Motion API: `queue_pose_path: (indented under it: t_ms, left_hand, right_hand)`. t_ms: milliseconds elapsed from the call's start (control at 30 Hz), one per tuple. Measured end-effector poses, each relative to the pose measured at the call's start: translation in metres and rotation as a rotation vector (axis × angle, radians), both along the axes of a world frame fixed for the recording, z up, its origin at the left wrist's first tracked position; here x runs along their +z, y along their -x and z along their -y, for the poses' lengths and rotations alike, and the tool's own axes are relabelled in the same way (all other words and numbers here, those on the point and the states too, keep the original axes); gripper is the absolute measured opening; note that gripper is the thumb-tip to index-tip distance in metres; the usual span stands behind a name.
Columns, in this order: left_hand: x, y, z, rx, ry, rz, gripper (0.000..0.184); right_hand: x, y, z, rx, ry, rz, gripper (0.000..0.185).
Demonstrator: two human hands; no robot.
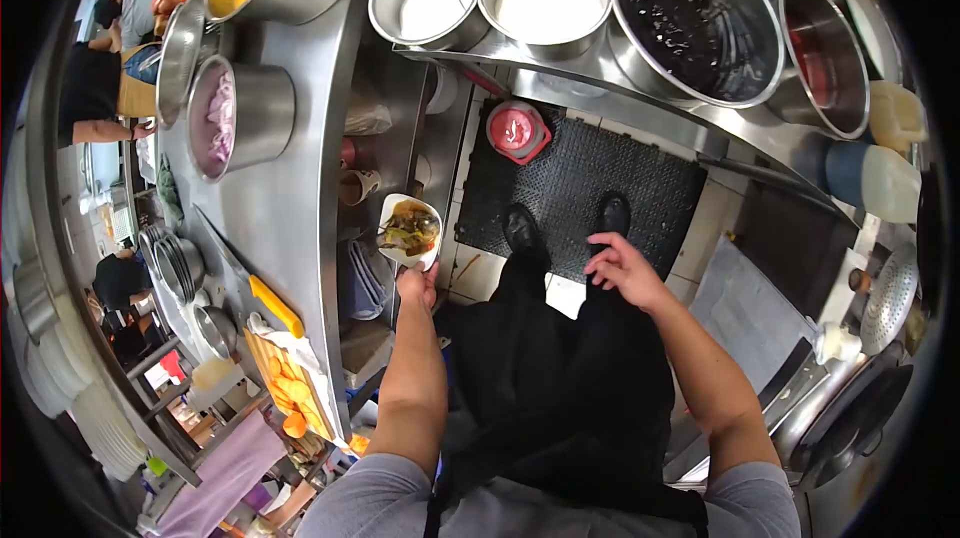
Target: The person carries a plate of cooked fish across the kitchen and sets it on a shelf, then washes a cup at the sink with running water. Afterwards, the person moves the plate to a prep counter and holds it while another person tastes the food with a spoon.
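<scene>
My left hand (418, 285) grips the near edge of a small white dish (432, 256). Brown and green food (408, 229) in sauce lies in that dish, beside the open shelves under the steel counter. Over the floor mat, my right hand (622, 270) hangs in the air above my right leg. Its fingers are partly bent and apart, with nothing in them.
On the left steel counter (290, 138) are a pot of chopped onion (262, 118), a yellow-handled knife (275, 305) and a cutting board (265, 363) with orange pieces. Ahead, steel pots (697, 18) line another counter. A red-topped container (517, 132) stands on the black mat (580, 173).
</scene>
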State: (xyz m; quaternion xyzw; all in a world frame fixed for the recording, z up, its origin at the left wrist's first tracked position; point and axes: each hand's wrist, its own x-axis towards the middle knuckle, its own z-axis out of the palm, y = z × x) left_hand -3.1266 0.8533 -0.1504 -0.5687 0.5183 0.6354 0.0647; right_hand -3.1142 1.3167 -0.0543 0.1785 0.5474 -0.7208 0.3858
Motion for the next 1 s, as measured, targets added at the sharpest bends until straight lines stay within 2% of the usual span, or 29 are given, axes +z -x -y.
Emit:
queue_pose_path:
  t_ms: [100,133,333,467,533,567,700,867,1000]
  left_hand:
    - [-0.028,0.009,0.023,0.111,-0.087,0.023,0.037]
    - [-0.016,0.017,0.009,0.111,0.008,0.004,0.035]
    - [-0.023,0.04,0.02,0.242,0.02,-0.064,0.039]
    - [-0.022,0.043,0.035,0.156,0.016,-0.145,0.038]
    - [-0.012,0.045,0.052,-0.152,0.0,0.199,0.044]
    - [-0.011,0.04,0.076,-0.395,0.038,0.286,0.054]
    - [0.013,0.031,0.129,-0.382,-0.061,0.212,0.047]
    - [0.001,0.023,0.144,-0.405,0.227,0.289,0.043]
    - [-0.013,0.014,0.155,-0.41,0.268,0.242,0.044]
  right_hand:
    - [-0.026,-0.012,-0.017,-0.072,-0.073,0.037,0.041]
    - [-0.031,-0.015,-0.02,-0.104,-0.094,0.078,0.041]
    - [-0.033,-0.025,-0.002,0.019,-0.109,0.146,0.044]
    - [-0.031,-0.021,0.022,0.12,-0.08,0.136,0.052]
    - [-0.029,-0.014,0.033,0.126,-0.064,0.13,0.055]
    - [-0.03,-0.012,0.037,0.13,-0.055,0.109,0.056]
    - [-0.039,-0.009,0.048,0.129,-0.027,0.062,0.06]
    - [-0.051,-0.021,0.046,0.187,-0.039,0.058,0.061]
    - [-0.053,-0.024,0.04,0.146,-0.059,0.062,0.062]
